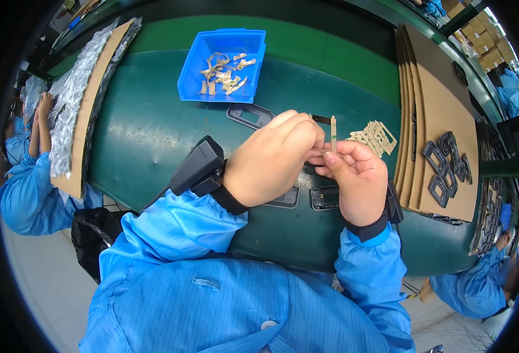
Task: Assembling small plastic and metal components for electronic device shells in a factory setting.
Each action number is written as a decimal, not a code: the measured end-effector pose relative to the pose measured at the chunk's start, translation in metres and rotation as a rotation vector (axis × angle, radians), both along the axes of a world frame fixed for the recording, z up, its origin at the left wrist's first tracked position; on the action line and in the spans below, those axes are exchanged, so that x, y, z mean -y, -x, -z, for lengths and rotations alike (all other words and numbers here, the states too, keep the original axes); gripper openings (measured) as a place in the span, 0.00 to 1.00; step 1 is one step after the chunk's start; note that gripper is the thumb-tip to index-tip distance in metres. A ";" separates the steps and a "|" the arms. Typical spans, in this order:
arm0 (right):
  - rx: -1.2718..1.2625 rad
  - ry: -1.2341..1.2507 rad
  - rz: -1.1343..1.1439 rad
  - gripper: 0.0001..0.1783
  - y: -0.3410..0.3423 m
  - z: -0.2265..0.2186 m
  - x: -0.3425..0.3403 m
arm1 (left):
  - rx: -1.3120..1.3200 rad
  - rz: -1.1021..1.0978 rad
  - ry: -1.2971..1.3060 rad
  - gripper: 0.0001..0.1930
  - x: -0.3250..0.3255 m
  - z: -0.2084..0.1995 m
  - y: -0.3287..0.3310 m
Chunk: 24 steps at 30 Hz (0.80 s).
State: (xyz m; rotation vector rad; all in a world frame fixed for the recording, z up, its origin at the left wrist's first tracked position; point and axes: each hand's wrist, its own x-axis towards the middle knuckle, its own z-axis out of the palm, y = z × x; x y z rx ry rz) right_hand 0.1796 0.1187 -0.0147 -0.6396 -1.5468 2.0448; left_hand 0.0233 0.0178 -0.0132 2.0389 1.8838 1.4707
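Observation:
My right hand pinches a narrow cream adhesive strip with a green mark, which stands upright between thumb and fingers. My left hand is closed right beside it, its fingertips meeting those of the right; what they pinch is hidden. A small dark piece shows behind the fingers. A grey plastic frame lies beyond my left hand, partly covered. Nearer me, partly under the hands, rest another grey part and a dark plastic housing. To the right lies a pile of cream strips.
A blue bin with cream scraps stands at the far side of the green table. Stacked cardboard sheets on the right carry several black frames. Bubble-wrapped cardboard stands at left. People in blue sleeves work on both sides.

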 end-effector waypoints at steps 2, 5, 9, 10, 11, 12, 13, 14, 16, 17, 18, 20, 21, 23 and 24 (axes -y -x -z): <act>0.009 0.007 -0.003 0.07 0.000 -0.002 0.000 | 0.004 -0.003 -0.007 0.14 0.000 0.000 -0.001; 0.006 0.016 -0.016 0.07 0.000 -0.003 0.001 | 0.000 0.020 0.015 0.14 0.001 0.001 0.000; 0.029 0.032 -0.061 0.06 -0.001 -0.002 -0.001 | -0.040 0.053 0.033 0.14 0.002 -0.002 0.002; 0.028 0.033 -0.060 0.06 -0.002 -0.002 -0.003 | -0.056 0.069 0.036 0.14 0.002 -0.004 0.002; -0.029 0.156 -0.082 0.06 -0.004 -0.002 -0.004 | -0.057 0.070 0.036 0.14 0.001 -0.003 0.003; -0.085 0.278 -0.104 0.07 -0.006 -0.002 -0.006 | -0.049 0.065 0.015 0.15 0.000 -0.001 0.005; -0.085 0.278 -0.106 0.07 -0.007 -0.003 -0.008 | -0.041 0.057 -0.007 0.16 0.001 0.000 0.006; -0.151 0.400 -0.144 0.08 -0.007 -0.004 -0.010 | -0.042 0.055 -0.007 0.16 0.001 0.001 0.007; -0.216 0.521 -0.181 0.09 -0.007 -0.002 -0.011 | 0.033 0.055 -0.068 0.19 0.000 0.002 0.007; -0.234 0.498 -0.198 0.09 -0.008 0.004 -0.010 | 0.033 0.056 -0.069 0.19 0.001 0.002 0.006; -0.252 0.476 -0.215 0.09 -0.008 0.007 -0.010 | 0.089 0.076 -0.068 0.20 0.001 0.001 0.003; -0.227 0.453 -0.227 0.09 -0.008 0.010 -0.009 | 0.143 0.093 -0.066 0.21 0.002 0.001 -0.001; -0.202 0.430 -0.237 0.09 -0.008 0.010 -0.008 | 0.178 0.126 -0.091 0.21 0.001 0.001 -0.003; -0.199 0.495 -0.292 0.09 -0.008 0.005 -0.008 | 0.212 0.158 -0.115 0.21 0.001 0.001 -0.006; -0.196 0.560 -0.346 0.09 -0.008 0.004 -0.008 | 0.223 0.165 -0.140 0.21 0.002 0.001 -0.006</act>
